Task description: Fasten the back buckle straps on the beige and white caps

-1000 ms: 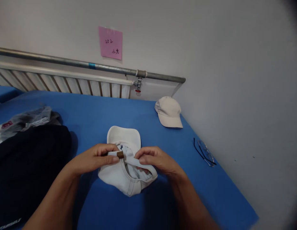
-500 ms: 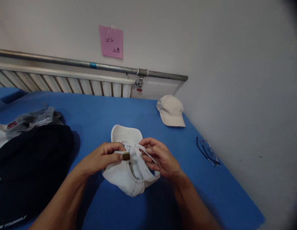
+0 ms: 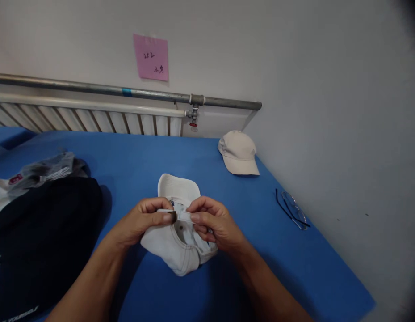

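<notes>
Drawn leftward since the earlier frame, the right hand (image 3: 214, 221) now holds the free end of a pale fabric strap (image 3: 185, 217) straight out, where it curved loosely before; its tip now lies just beside a small dark metal buckle (image 3: 173, 217). The left hand (image 3: 150, 219) keeps its pinch at the buckle, thumb on top. The two hands are near each other but apart, each clamped on its own part of the strap closure of a white fabric baseball cap (image 3: 167, 246).

That cap lies at the centre of the frame, a little below the middle, its inside partly showing. Its curved brim (image 3: 178, 185) points toward the top of the frame and its back toward the bottom, so the long axis runs roughly up and down the picture.

Counted on the blue surface (image 3: 143, 156): two caps, the held one and a beige fabric cap (image 3: 240, 150) right of centre, brim toward the lower right; one pair of thin-framed glasses (image 3: 292, 216) at the right; one bulky black cloth item (image 3: 46, 223) at the lower left, with one crumpled clear plastic bag (image 3: 46, 170) beyond it. One pink paper note (image 3: 151, 58) is on the wall, upper left of centre.
</notes>
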`<state>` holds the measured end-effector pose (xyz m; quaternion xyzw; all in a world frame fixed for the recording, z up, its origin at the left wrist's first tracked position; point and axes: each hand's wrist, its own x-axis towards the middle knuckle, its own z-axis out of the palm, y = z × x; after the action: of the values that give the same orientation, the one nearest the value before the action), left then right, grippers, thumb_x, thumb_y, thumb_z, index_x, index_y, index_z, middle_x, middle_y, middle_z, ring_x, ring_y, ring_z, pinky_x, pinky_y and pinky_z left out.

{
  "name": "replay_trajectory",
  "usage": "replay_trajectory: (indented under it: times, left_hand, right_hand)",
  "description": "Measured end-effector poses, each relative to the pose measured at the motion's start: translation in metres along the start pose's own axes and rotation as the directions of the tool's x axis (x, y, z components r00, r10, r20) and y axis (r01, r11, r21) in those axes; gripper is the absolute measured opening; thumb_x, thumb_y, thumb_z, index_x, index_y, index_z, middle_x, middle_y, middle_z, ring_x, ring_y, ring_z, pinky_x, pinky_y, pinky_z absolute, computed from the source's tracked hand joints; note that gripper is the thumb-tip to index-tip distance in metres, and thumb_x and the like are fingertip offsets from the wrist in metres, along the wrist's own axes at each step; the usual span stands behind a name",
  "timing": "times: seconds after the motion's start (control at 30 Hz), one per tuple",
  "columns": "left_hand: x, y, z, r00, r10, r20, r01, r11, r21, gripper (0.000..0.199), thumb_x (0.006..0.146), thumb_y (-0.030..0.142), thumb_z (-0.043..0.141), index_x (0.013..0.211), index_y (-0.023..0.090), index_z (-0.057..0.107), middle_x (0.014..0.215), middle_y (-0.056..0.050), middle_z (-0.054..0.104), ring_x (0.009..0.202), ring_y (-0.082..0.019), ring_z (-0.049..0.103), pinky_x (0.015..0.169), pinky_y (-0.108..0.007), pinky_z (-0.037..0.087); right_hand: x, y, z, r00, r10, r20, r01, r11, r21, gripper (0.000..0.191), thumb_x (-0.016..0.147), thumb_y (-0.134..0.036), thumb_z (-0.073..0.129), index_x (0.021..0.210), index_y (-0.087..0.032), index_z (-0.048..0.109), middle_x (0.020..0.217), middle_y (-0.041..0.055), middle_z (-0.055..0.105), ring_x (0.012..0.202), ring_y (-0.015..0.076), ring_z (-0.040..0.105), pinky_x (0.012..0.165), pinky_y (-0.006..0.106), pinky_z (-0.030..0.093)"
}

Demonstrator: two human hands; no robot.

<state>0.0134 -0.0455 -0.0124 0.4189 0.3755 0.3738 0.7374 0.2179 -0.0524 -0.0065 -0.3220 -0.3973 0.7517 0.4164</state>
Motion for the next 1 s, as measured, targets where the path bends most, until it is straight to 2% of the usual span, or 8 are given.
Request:
replay_trajectory:
  times: [0.17, 0.33, 0.6, 0.87, 1.0]
  left_hand:
    - [0.0, 0.0, -0.001, 1.0, 0.008, 0.027, -0.006, 0.997, -0.071, 0.027, 0.055, 0.031, 0.089, 0.066, 0.015, 0.071, 0.058, 0.001, 0.067, 0.047, -0.009, 0.056, 0.046, -0.018, 0.039]
    - [0.0, -0.001, -0.002, 1.0, 0.001, 0.014, -0.001, 0.999, -0.046, 0.026, 0.057, 0.034, 0.088, 0.067, 0.015, 0.073, 0.06, -0.001, 0.069, 0.05, -0.011, 0.059, 0.049, -0.02, 0.042]
    - [0.001, 0.0, 0.0, 0.999, 0.044, 0.018, -0.045, 0.997, 0.06, 0.023, 0.063, 0.034, 0.082, 0.068, 0.016, 0.069, 0.058, 0.001, 0.065, 0.048, -0.009, 0.052, 0.046, -0.019, 0.036]
    - [0.001, 0.0, 0.002, 1.0, 0.021, -0.015, -0.02, 0.998, 0.067, 0.017, 0.063, 0.028, 0.076, 0.066, 0.016, 0.065, 0.057, 0.002, 0.06, 0.047, -0.009, 0.049, 0.045, -0.019, 0.035]
    - [0.001, 0.002, 0.004, 0.999, 0.032, 0.002, -0.032, 0.997, 0.074, 0.018, 0.06, 0.028, 0.078, 0.065, 0.016, 0.065, 0.055, 0.003, 0.058, 0.047, -0.008, 0.046, 0.045, -0.019, 0.033]
  right_hand:
    - [0.002, 0.004, 0.001, 0.999, -0.035, -0.009, 0.035, 0.999, 0.005, 0.014, 0.066, -0.019, 0.076, 0.076, -0.018, 0.066, 0.05, -0.0086, 0.05, 0.038, 0.0021, 0.034, 0.031, 0.013, 0.021]
    - [0.006, 0.008, -0.001, 0.998, -0.054, -0.011, 0.054, 0.997, 0.052, 0.015, 0.064, -0.018, 0.077, 0.075, -0.018, 0.066, 0.049, -0.0099, 0.047, 0.037, 0.0018, 0.03, 0.031, 0.014, 0.02]
    - [0.007, 0.014, -0.004, 0.997, -0.027, 0.073, 0.024, 0.999, 0.043, 0.015, 0.067, -0.022, 0.077, 0.076, -0.019, 0.067, 0.046, -0.0103, 0.044, 0.038, 0.0026, 0.031, 0.034, 0.015, 0.021]
    - [0.004, 0.01, -0.005, 0.992, -0.113, 0.058, 0.107, 0.989, 0.1, 0.01, 0.066, -0.018, 0.075, 0.074, -0.018, 0.068, 0.049, -0.0083, 0.049, 0.038, 0.0024, 0.032, 0.034, 0.015, 0.021]
    - [0.005, 0.011, -0.005, 0.995, -0.083, 0.047, 0.08, 0.995, 0.058, 0.011, 0.066, -0.019, 0.075, 0.074, -0.018, 0.068, 0.047, -0.0088, 0.046, 0.038, 0.0028, 0.032, 0.033, 0.015, 0.02]
